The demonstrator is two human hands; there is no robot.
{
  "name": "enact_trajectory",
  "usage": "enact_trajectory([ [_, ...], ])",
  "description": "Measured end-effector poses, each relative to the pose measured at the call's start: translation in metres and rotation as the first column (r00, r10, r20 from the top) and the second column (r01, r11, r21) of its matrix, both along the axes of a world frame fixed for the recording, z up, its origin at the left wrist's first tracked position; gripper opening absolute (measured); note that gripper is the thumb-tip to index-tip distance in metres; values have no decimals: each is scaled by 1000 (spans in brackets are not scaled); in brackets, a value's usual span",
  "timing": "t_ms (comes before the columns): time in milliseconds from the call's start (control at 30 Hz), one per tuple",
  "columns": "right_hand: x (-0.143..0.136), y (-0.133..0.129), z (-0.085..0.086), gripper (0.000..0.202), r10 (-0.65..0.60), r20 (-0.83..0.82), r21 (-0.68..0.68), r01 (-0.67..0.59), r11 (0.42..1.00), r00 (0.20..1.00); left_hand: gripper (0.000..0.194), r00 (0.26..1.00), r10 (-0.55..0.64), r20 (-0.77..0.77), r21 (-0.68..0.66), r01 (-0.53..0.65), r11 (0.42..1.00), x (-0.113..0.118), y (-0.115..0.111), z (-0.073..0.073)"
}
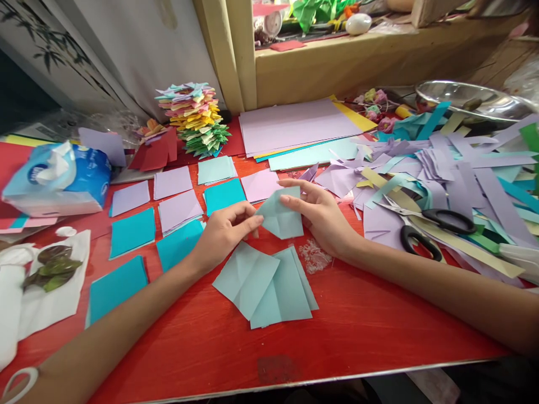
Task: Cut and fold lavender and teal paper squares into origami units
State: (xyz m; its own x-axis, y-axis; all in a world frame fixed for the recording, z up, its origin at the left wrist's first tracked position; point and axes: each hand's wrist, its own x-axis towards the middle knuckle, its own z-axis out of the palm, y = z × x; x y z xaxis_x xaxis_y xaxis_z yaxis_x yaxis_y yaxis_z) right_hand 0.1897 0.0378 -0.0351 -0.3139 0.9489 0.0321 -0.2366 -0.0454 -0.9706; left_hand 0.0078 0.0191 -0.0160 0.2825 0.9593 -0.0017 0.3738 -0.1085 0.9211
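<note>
A pale blue-green sheet of paper (284,216) with creases is held up between my two hands, one corner folded in. My left hand (229,231) pinches its left corner between thumb and finger. Along the upper right edge, my right hand (322,216) grips it with the thumb in front and fingers behind. Just below, on the red table (181,353), lie several creased pale blue-green squares (248,280), overlapping and fanned out. A small clump of clear plastic bits (314,256) lies under my right hand.
Stacks of teal (132,233) and lilac (179,210) paper squares stand in rows at left. Behind them rises a tower of folded paper (196,120). Scissors (429,221) lie among paper strips (446,163) at right. A tissue pack (59,177) sits far left; large sheets (298,126) lie behind.
</note>
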Motion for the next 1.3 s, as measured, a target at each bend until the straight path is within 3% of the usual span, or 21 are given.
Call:
enact_trajectory([
  [67, -1, 0, 1, 37, 61, 10, 15, -61, 998, 998, 23, 997, 68, 27, 20, -68, 997, 0, 1, -1],
  [133, -1, -1, 1, 29, 107, 71, 52, -111, 992, 992, 24, 998, 64, 20, 13, -65, 998, 0, 1, -2],
  [267, 0, -3, 1, 19, 108, 195, 119, -132, 984, 975, 20, 1000, 7, -16, 2, -7, 1000, 1, 2, -4],
  [433, 0, -5, 0, 22, 170, 314, 168, -231, 958, 934, 26, 999, 33, -3, 7, -33, 999, 2, 3, -4],
  [633, 0, -4, -1, 26, 147, 384, 192, -234, 953, 912, 25, 995, 73, 68, -53, -70, 996, 2, 2, -4],
  [1033, 0, -4, 1, 23, 183, 395, 190, -275, 942, 900, 27, 994, 84, 72, -64, -79, 995, 3, -2, -1],
  [1300, 1, -3, 0, 19, 172, 401, 204, -271, 941, 900, 24, 997, 71, 12, 66, -71, 995, 2, 2, -7],
])
